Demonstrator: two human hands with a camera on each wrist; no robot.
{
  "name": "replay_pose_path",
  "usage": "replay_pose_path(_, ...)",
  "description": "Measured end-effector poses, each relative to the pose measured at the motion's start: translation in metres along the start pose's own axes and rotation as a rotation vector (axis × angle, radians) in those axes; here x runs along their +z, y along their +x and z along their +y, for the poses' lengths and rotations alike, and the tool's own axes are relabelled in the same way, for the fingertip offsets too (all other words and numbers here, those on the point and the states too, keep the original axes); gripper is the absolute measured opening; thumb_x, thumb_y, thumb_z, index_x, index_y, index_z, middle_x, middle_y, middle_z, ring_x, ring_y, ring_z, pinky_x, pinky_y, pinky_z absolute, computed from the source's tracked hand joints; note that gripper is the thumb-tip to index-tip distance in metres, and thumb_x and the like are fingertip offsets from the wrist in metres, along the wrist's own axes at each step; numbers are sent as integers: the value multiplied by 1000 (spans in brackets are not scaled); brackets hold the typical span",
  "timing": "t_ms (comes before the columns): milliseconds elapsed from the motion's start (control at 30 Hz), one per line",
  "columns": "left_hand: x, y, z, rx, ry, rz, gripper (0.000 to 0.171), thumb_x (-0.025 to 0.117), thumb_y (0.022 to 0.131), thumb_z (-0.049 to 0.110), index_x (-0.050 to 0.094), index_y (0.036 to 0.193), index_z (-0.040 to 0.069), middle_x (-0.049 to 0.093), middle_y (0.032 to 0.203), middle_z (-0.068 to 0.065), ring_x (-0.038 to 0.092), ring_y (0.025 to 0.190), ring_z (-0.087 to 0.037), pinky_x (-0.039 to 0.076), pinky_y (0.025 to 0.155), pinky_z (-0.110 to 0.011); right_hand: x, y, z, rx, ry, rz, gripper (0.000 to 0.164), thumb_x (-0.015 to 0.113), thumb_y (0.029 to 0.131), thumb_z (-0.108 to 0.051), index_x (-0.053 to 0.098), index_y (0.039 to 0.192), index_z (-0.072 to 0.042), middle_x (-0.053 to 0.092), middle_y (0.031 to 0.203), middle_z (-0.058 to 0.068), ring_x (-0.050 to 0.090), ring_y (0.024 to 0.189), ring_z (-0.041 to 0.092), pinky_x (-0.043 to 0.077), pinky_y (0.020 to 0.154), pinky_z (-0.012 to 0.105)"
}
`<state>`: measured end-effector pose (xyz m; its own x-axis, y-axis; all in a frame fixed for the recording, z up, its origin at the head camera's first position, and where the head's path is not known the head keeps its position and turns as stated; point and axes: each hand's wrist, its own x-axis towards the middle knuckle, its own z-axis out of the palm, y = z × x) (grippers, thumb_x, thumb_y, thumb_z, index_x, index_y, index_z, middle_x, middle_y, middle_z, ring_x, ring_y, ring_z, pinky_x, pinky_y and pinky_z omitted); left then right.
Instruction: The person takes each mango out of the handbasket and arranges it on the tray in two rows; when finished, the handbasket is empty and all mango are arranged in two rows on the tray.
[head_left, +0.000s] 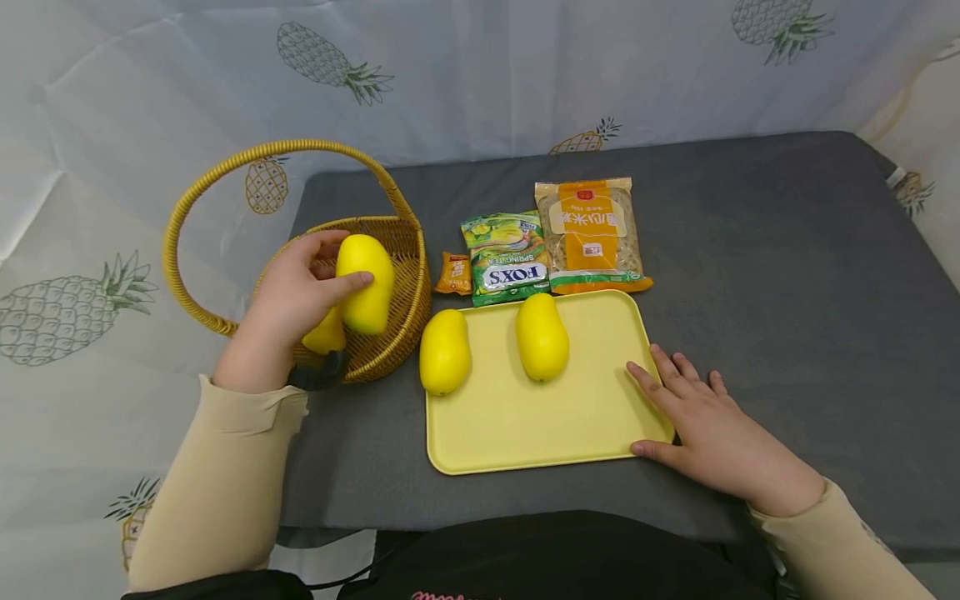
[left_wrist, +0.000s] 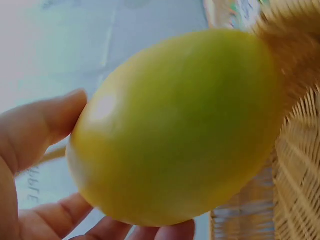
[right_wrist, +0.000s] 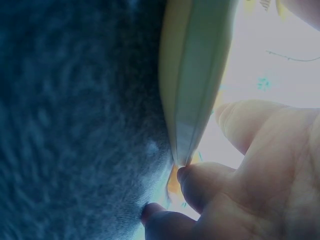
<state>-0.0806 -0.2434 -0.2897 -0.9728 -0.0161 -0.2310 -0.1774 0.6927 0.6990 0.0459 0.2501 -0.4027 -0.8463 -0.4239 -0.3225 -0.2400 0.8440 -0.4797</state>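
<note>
left hand [head_left: 288, 283] pinching a mango [head_left: 367, 285] between thumb and fingers, over the opening of the basket [head_left: 411, 337]; right hand [head_left: 712, 433] spread, fingertips at the tray's [head_left: 540, 425] right edge. the glossy fruit is probably best held firmly, clear of the basket's sides. long axis: roughly near to far from the person, the broader end apparently farther away.

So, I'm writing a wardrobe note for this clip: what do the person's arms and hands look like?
The left hand and right hand are bare, with no gloves visible. The left sleeve and right sleeve are cream and end near the wrists. A black item, partly hidden, shows by the left wrist, and a thin black cable near the left elbow.
</note>
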Motion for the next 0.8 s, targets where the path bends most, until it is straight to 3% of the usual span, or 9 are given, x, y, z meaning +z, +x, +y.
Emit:
replay_pose_path(200,8,-25,12,20,-93,92,73,84,100,35,51,165,25,58,152,-4,59,126,-20,53,98,-36,-1,0,0,1,2,-3,106,82,94,-60,27,178,-25,4,186,18,14,164,63,12,120,89)
replay_pose_path(333,18,-40,18,61,-162,107,72,85,99,34,53,163,26,59,149,-4,59,123,-19,55,92,-29,-1,0,0,4,3,-7,106,82,94,-60,27,178,-25,4,186,18,14,164,63,11,121,89)
replay_pose_path(533,37,-54,23,126,-270,81,71,86,98,22,55,162,20,60,149,-6,60,122,-22,58,88,-19,-2,0,-1,7,2,-14,107,82,94,-61,27,178,-25,4,186,18,13,164,62,11,120,89)
replay_pose_path(800,65,-60,27,191,-355,7,72,89,94,12,57,158,12,63,145,-9,64,119,-27,62,90,-23,-3,0,-2,9,7,-12,107,82,94,-60,26,178,-25,3,186,17,12,165,62,10,121,88)
